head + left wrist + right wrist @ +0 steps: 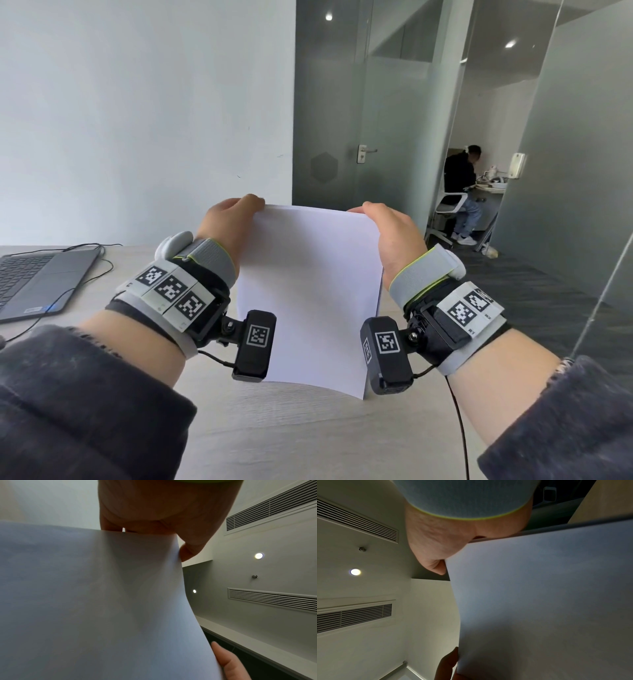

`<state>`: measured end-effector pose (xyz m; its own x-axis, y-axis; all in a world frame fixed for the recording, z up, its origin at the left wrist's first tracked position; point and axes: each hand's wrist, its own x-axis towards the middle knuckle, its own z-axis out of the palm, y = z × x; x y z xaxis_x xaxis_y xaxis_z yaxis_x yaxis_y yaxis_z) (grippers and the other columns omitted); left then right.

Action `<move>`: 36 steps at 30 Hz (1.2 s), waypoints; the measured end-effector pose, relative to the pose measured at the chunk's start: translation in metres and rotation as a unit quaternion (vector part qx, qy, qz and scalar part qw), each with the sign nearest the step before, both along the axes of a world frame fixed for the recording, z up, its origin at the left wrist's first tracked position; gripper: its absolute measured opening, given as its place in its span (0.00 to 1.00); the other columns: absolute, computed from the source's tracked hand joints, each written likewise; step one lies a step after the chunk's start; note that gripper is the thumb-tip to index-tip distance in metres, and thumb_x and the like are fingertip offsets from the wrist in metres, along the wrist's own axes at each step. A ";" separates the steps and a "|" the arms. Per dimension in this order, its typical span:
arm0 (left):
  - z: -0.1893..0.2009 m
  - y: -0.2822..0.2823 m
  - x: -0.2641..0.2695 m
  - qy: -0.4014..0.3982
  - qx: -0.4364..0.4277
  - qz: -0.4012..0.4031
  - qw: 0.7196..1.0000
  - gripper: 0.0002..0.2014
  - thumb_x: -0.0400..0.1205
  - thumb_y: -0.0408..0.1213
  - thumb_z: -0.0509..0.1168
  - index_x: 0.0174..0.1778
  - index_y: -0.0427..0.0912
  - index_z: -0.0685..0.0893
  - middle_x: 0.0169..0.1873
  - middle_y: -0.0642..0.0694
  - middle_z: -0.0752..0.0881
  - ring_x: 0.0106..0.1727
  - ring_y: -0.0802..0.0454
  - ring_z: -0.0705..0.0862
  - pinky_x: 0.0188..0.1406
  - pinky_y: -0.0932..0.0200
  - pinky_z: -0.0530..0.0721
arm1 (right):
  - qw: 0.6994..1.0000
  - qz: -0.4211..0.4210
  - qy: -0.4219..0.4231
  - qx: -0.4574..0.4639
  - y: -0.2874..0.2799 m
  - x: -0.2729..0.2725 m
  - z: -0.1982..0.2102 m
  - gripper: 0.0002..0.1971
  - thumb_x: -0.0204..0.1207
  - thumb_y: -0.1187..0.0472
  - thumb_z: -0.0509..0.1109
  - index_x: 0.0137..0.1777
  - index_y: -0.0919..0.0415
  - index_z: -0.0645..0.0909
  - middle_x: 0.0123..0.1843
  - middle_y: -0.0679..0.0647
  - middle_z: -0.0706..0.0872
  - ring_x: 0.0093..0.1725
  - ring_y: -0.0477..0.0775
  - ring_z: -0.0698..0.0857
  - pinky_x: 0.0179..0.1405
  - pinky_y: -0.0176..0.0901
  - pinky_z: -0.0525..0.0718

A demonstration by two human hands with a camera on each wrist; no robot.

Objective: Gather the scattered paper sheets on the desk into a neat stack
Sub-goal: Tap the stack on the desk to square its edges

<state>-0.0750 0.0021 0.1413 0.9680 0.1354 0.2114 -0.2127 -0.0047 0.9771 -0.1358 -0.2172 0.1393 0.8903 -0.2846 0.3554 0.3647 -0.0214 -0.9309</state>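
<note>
Head view: two hands hold one upright stack of paper sheets (308, 291), its lower edge resting on the pale wood-grain desk (308, 428). The sheet count cannot be determined. The left hand (227, 222) and the right hand (394, 233) each pinch a top corner, thumb in front, fingers hidden behind. One open laptop (37, 277), cut off at the frame's left edge, sits on the desk. Behind it are a white wall, a frosted glass partition and a seated person (460, 195).

Left wrist view: the paper fills the frame; two ceiling vents are visible.

Right wrist view: paper, thumb, two vents.
</note>
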 end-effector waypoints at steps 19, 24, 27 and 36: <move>-0.108 0.004 -0.005 0.008 -0.049 -0.124 0.991 0.46 0.43 0.59 0.89 0.56 0.42 0.90 0.49 0.42 0.95 0.52 0.40 0.93 0.59 0.44 0.89 | 0.996 0.037 0.033 0.070 0.002 -0.002 -0.107 0.01 0.73 0.63 0.80 0.43 0.58 0.92 0.48 0.54 0.95 0.49 0.54 0.93 0.56 0.52 0.89; -0.085 0.004 -0.002 -0.023 -0.069 -0.131 0.989 0.27 0.60 0.46 0.84 0.55 0.45 0.91 0.48 0.46 0.95 0.49 0.46 0.94 0.52 0.52 0.88 | 0.996 0.036 0.005 0.085 0.000 0.009 -0.088 0.02 0.72 0.63 0.80 0.44 0.59 0.92 0.48 0.55 0.95 0.48 0.54 0.93 0.54 0.50 0.90; -0.096 0.005 -0.001 -0.008 -0.074 -0.138 0.988 0.28 0.61 0.46 0.84 0.56 0.45 0.90 0.49 0.46 0.95 0.51 0.44 0.94 0.52 0.52 0.88 | 0.996 0.043 0.017 0.077 -0.003 0.009 -0.098 0.06 0.72 0.62 0.81 0.48 0.59 0.92 0.51 0.55 0.95 0.53 0.57 0.93 0.56 0.51 0.90; -0.146 0.008 -0.008 0.061 -0.072 -0.149 0.984 0.33 0.55 0.41 0.86 0.58 0.37 0.89 0.49 0.40 0.95 0.52 0.38 0.93 0.55 0.48 0.88 | 0.995 0.030 0.090 0.015 -0.003 0.006 -0.150 0.11 0.69 0.57 0.85 0.49 0.59 0.92 0.50 0.51 0.95 0.53 0.53 0.93 0.66 0.58 0.86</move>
